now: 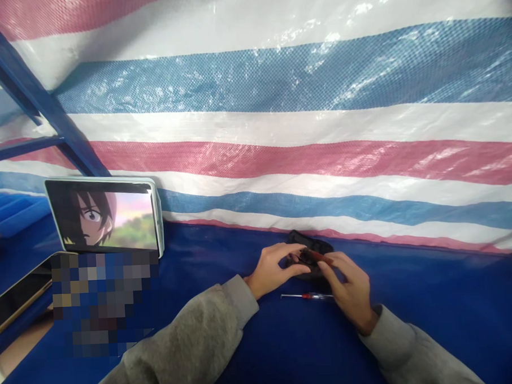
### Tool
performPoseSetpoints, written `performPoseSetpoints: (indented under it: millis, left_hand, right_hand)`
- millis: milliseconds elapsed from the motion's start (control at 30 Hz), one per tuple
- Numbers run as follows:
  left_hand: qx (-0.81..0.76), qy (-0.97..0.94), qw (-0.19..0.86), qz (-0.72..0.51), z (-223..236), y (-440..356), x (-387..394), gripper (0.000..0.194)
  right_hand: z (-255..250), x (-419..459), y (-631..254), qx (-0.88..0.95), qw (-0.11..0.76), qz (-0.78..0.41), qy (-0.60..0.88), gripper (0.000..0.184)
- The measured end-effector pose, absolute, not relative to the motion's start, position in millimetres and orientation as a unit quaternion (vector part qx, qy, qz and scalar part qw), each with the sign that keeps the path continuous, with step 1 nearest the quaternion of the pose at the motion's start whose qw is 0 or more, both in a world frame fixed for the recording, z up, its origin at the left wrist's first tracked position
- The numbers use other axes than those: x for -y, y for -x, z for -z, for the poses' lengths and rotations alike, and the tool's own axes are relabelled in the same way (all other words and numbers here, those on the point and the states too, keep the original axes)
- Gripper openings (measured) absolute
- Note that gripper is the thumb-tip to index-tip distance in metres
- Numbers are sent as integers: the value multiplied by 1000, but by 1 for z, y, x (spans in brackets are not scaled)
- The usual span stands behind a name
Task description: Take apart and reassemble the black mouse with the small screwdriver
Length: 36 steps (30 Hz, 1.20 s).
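My left hand (273, 267) curves its thumb and forefinger around a small dark part (293, 259), whose kind I cannot make out. From the right, my right hand (349, 284) pinches a reddish-brown piece (320, 258) that meets the dark part between my hands. Just behind them on the blue table lies a black, soft-looking thing (320, 244), partly covered by my fingers. A thin screwdriver (307, 295) with a red collar and a clear handle rests in front of my hands. Its right end is hidden by my right hand.
On the left, a tablet (108, 215) playing a cartoon leans near a blue frame bar (73, 140). A phone (20, 290) lies closer, beside a pixelated patch. Another person's forearm (25, 343) and a blue tray (17, 214) are at far left. Striped sheeting (301, 156) hangs behind.
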State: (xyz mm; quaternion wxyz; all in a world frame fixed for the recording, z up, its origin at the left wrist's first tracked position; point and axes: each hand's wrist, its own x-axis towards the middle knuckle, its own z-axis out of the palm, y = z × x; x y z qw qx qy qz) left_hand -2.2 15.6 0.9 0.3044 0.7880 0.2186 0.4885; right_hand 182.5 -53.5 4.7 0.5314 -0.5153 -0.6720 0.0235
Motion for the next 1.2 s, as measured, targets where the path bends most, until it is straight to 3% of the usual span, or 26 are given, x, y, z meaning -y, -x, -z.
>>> performPoseSetpoints:
  millis: [333,500,1200]
  left_hand:
    - [-186,-833,166,-494,-3,1,-14,32]
    - [-186,-847,115,-484,-3,2,-15,26]
    - [-198,-850,86,-480,0,2,-14,24]
  right_hand:
    - [-10,55,-182,679,516,-92,514,24]
    - [-9,53,-182,676,514,-100,519,17]
    - [3,53,-187,640,530,-155,534,14]
